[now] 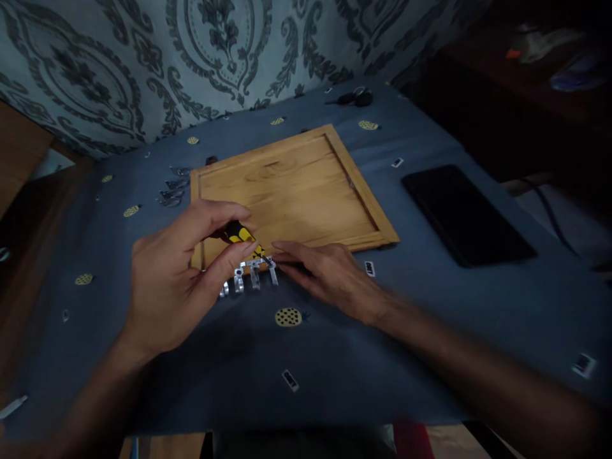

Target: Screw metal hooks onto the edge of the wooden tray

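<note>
A shallow wooden tray (296,185) lies on a blue patterned cloth (363,357). My left hand (176,280) is closed round a small black and yellow tool (239,234) at the tray's near left corner. My right hand (325,271) lies low beside it, its fingertips pinched on one of several small silver metal brackets (253,274) lined up along the tray's near edge. What exactly the right fingertips hold is partly hidden.
A black phone (466,213) lies to the right of the tray. More metal brackets (173,188) sit in a heap at the tray's far left. Keys (354,97) rest at the back by the patterned wall. Dark furniture stands at the right.
</note>
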`<state>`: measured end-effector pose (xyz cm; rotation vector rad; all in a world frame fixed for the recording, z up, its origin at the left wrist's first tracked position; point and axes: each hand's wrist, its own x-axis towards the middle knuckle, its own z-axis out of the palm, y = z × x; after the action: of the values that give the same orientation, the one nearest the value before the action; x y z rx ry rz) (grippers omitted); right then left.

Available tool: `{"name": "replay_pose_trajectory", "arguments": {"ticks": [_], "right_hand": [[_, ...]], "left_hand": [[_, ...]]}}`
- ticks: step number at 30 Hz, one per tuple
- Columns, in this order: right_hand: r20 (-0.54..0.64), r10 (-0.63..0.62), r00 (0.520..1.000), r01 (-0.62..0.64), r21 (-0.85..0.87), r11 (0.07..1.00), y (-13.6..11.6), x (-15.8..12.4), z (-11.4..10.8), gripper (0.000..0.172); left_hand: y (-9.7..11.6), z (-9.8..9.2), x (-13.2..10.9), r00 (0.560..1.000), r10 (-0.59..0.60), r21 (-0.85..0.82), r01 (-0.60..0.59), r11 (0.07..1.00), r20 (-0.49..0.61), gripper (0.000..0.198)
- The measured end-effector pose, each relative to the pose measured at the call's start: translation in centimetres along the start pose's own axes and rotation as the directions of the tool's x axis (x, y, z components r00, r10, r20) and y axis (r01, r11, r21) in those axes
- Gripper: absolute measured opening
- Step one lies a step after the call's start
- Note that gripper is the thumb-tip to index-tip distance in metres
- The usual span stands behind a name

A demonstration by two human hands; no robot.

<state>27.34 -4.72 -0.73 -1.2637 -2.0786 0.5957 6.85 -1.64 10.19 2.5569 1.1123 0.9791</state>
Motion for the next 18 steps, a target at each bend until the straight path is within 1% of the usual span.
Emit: {"name": "replay_pose_trajectory", "arguments": {"ticks": [4, 8, 14, 18], "right_hand": [[0.016, 0.017, 1.0, -0.017, 0.007, 1.0, -0.11, 0.01, -0.16, 0.035], [0.026, 0.023, 0.999, -0.023, 0.007, 1.0, -0.26, 0.02, -0.27, 0.036], [0.038, 0.032, 0.999, -0.032, 0.01, 0.999, -0.15, 0.08, -0.16, 0.036], [0.028, 0.02, 0.999, -0.02, 0.007, 1.0, 0.0, 0.07, -0.02, 0.034]], "left_hand": [[0.01, 0.18, 0.11, 0.998, 0.062, -0.002, -0.062, 0.998, 0.032, 0.021], [0.23, 0.33, 0.26, 0.992, 0.128, 0.07, -0.127, 0.989, -0.011, 0.018], [0.41, 0.2, 0.33, 0.996, 0.084, 0.117, -0.079, 0.99, -0.039, 0.015], [0.3, 0.07, 0.05, 0.997, 0.053, 0.151, -0.044, 0.987, -0.056, 0.022]]}}
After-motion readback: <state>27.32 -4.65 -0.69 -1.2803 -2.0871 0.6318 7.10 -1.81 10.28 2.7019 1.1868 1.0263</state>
